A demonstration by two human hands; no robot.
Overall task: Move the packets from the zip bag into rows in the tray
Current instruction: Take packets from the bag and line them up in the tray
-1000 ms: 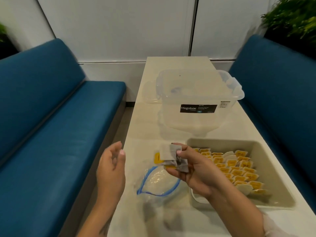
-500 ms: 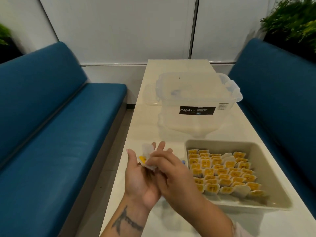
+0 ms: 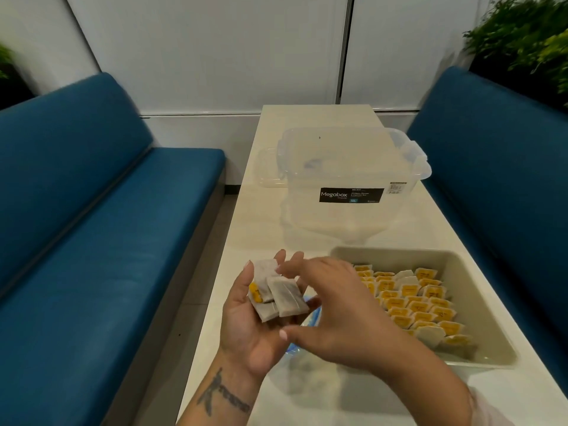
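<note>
Since a second ago, when the right hand alone pinched a small bunch of packets above the zip bag and the left hand hung empty beside it, the bunch has passed across: the packets (image 3: pixel 278 292) now lie on the upturned palm of the left hand (image 3: pixel 261 315), just left of the tray (image 3: pixel 491 342). That suggests the bag has given up another handful, and the placing step is about to start, with the left hand serving as a holder while the right feeds packets one at a time into the rows.

The left hand is open and cupped, fingers spread flat under three or four grey packets, one showing a yellow tag at its left edge. The right hand (image 3: pixel 335 305) hovers over them, loosely open, fingers and thumb apart; its fingertips are close to the top packet, but whether they touch cannot be told.

Under both hands, on the table (image 3: pixel 307 124) left of the tray, the zip bag (image 3: pixel 313 318) shows only as a blue strip. Inside the tray, yellow-tagged packets already stand in several rows, with bare floor left along its right side.
</note>
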